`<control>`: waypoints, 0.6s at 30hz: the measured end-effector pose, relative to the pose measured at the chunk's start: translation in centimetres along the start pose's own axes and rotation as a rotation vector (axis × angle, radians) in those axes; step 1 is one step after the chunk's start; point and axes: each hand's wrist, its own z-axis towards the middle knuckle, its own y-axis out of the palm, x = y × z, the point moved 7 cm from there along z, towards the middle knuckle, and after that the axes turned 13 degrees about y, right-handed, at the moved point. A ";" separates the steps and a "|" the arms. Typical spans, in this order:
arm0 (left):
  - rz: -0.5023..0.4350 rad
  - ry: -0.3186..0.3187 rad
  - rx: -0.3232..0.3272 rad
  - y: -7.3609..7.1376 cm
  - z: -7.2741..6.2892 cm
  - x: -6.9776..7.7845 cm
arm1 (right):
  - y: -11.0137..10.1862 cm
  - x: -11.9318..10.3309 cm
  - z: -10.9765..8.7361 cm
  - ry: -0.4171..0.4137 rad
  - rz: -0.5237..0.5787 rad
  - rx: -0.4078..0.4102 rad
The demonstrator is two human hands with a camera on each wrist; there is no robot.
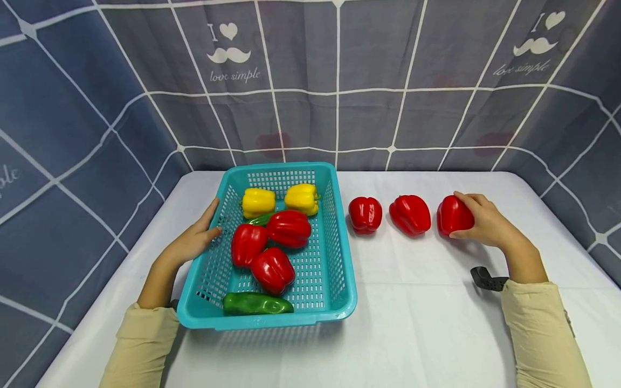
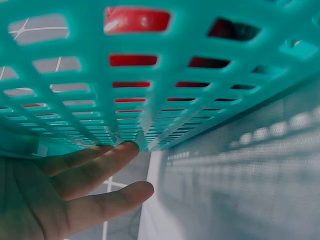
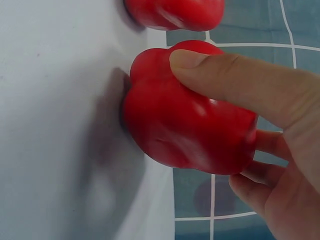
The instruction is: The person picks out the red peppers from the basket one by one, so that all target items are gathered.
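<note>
In the head view my left hand (image 1: 194,240) rests at the left side of a turquoise plastic basket (image 1: 343,258), thumb over its rim. Seen from the left wrist, straight, spread fingers (image 2: 100,205) lie along the outside of the perforated wall. At the right, my right hand (image 1: 485,221) grips a red bell pepper (image 1: 453,216); in the right wrist view its thumb presses one side, the other fingers partly hidden behind the pepper. Inside the basket lie several red bell peppers (image 1: 273,270), two yellow bell peppers (image 1: 258,202) and long green peppers (image 1: 257,304).
Two more red bell peppers, one nearer the basket (image 1: 365,215) and one in the middle (image 1: 409,215), sit in a row on the white tabletop (image 1: 402,323). A dark checked cloth (image 1: 368,64) encloses the back and sides. A black strap-like piece (image 1: 487,279) shows by the right wrist.
</note>
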 end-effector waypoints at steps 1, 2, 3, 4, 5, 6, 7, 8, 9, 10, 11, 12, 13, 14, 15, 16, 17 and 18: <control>0.004 0.002 0.000 0.0 0.0 0.0 | 0.1 0.0 0.0 0.004 0.000 -0.007; 0.007 0.003 0.002 0.0 0.0 0.0 | 0.3 0.1 0.1 0.007 0.000 -0.014; 0.009 0.004 0.002 0.0 0.0 0.0 | 0.4 0.1 0.1 0.011 0.002 -0.023; 0.009 0.005 0.003 0.0 0.0 0.1 | 0.5 0.1 0.2 0.014 0.005 -0.030; 0.009 0.005 0.004 0.0 0.0 0.1 | 0.6 0.1 0.2 0.016 0.009 -0.037; 0.009 0.006 0.005 0.0 0.0 0.1 | 0.6 0.1 0.2 0.016 0.011 -0.042; 0.009 0.004 0.007 0.0 0.0 0.0 | 0.7 0.1 0.3 0.013 0.014 -0.045; 0.008 0.003 0.008 0.0 0.0 0.0 | 0.8 0.0 0.3 0.009 0.018 -0.049; 0.004 0.002 0.008 0.0 -0.1 0.0 | 0.8 0.0 0.3 0.004 0.023 -0.050; 0.002 0.002 0.009 0.0 -0.1 0.0 | 0.9 -0.1 0.3 -0.002 0.025 -0.049; 0.001 0.002 0.010 0.0 -0.1 0.0 | 0.9 -0.1 0.3 -0.007 0.027 -0.049; 0.000 0.002 0.010 0.0 -0.1 0.0 | 0.9 -0.1 0.3 -0.014 0.029 -0.045; -0.001 0.003 0.011 0.0 -0.1 0.0 | 0.9 -0.2 0.3 -0.020 0.030 -0.042; -0.002 0.005 0.012 0.0 -0.1 0.0 | 0.9 -0.2 0.2 -0.024 0.031 -0.039; -0.001 0.007 0.013 0.0 0.0 0.0 | 0.9 -0.2 0.2 -0.027 0.032 -0.036; 0.001 0.009 0.013 0.1 0.0 0.0 | 0.9 -0.1 0.2 -0.029 0.034 -0.035; 0.003 0.009 0.014 0.1 0.0 0.1 | 0.9 -0.1 0.2 -0.030 0.033 -0.035; 0.002 0.011 0.013 0.1 0.0 0.1 | 1.0 0.0 0.2 -0.032 0.033 -0.034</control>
